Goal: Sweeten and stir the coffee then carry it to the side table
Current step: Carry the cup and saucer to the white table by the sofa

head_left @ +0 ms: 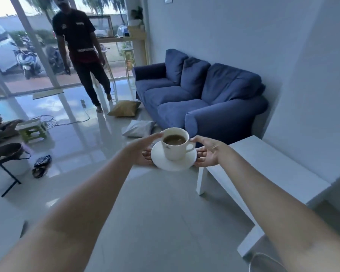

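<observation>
A white cup [175, 149] holding brown coffee stands on a white saucer [169, 163], held in the air over the tiled floor. My left hand [143, 149] grips the saucer's left side, its thumb touching the cup's rim. My right hand [206, 152] holds the saucer's right side, thumb near the cup's handle. The white side table [267, 169] stands just to the right of the cup, against the wall.
A blue sofa [202, 95] stands beyond the table along the wall. Cushions [124, 108] lie on the floor near it. A person [82, 52] in dark clothes walks ahead on the left. A green stool [32, 130], cables and a black stand [7, 160] occupy the left.
</observation>
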### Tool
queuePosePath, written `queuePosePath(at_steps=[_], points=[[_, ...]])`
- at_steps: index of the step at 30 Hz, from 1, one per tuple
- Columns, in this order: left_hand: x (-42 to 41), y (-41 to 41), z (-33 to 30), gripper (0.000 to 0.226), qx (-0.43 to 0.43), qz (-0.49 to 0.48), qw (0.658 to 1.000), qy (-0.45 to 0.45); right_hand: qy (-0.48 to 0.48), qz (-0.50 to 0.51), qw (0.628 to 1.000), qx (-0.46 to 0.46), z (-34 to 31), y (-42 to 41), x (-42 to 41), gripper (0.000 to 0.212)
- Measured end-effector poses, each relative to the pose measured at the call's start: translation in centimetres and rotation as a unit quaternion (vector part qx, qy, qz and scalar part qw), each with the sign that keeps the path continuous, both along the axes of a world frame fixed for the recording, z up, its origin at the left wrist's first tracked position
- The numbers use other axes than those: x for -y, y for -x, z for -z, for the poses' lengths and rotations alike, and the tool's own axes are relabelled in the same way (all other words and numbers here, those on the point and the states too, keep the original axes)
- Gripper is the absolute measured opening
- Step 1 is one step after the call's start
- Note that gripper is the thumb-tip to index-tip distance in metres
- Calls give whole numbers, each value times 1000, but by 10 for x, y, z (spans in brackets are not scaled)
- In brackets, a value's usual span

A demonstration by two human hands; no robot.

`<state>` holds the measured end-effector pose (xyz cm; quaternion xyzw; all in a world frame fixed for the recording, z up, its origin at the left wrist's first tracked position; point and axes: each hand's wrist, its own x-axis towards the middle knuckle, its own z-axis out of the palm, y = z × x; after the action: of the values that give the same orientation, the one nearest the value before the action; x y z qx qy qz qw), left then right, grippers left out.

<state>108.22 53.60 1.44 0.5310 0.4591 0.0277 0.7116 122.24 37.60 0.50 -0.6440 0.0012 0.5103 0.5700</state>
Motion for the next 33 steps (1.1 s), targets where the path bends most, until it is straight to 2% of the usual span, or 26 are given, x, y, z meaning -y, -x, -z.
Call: queuePosePath(at_steps=[5, 10, 13, 18, 27, 33], points=[[-7, -81, 5, 73, -5, 52, 999, -15, 3, 60, 998, -1, 2, -59, 12, 54], [-1, -169, 8, 62, -13, 111, 994, -10, 15, 118, 993, 1, 8, -127, 26, 58], [-1, -224, 17, 71, -15, 144, 989, -9, 19, 146, 989, 4, 17, -172, 34, 58], [4, -317, 32, 82, -42, 188, 981, 12, 27, 202, 979, -12, 33, -243, 50, 43], [26, -443, 70, 94, -60, 268, 960, 59, 32, 289, 956, -37, 74, -338, 83, 37], [46, -519, 100, 87, -75, 326, 939, 78, 31, 356, 932, -56, 107, -390, 105, 28]])
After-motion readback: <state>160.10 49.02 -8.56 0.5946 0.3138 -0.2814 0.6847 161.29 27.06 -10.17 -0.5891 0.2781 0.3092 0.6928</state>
